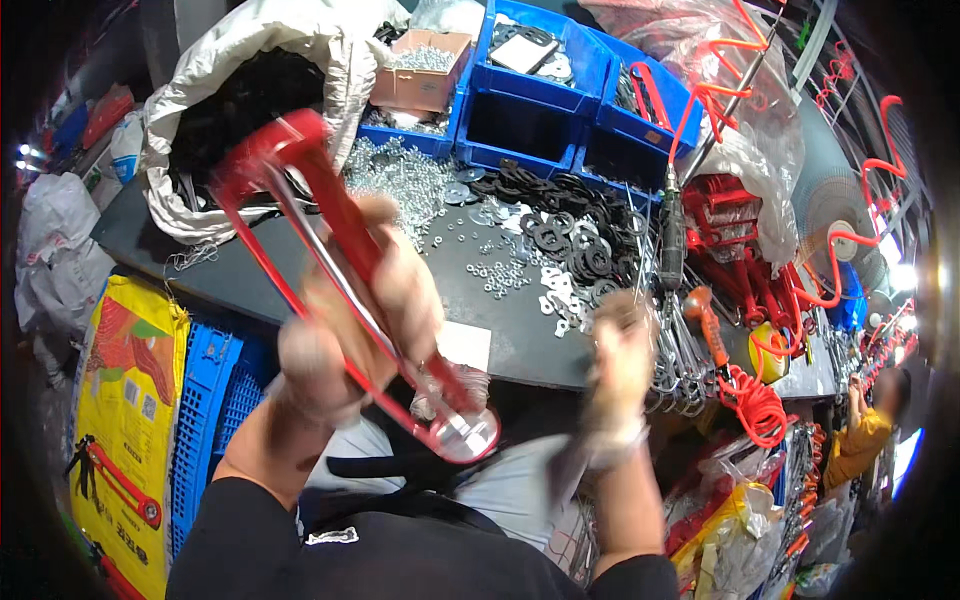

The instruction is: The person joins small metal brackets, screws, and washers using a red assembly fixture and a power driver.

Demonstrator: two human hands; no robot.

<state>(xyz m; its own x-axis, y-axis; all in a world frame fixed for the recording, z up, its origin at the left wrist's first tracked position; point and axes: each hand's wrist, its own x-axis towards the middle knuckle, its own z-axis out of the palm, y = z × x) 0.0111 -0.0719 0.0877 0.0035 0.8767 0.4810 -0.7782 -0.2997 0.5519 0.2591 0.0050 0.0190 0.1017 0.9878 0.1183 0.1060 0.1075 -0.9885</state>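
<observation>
My left hand (365,300) is closed around a red caulking gun frame (345,215), which I hold tilted in front of me over the table's near edge. A silver rod (320,235) runs along inside the frame. A round silver plate (466,436) shows at its lower end, above my lap. At the table edge to the right is my right hand (622,350), smeared by motion, so its fingers do not show clearly. Beside it lie bent-ended metal rods (680,360) and a heap of black ring-shaped parts (575,240).
Blue bins (525,130) line the back. Loose nuts (395,185) are piled near a white sack (260,60). An air screwdriver (672,240) hangs at right on a red coiled hose, near an orange-handled tool (706,325) and more red frames (750,285). Another person (860,440) sits far right.
</observation>
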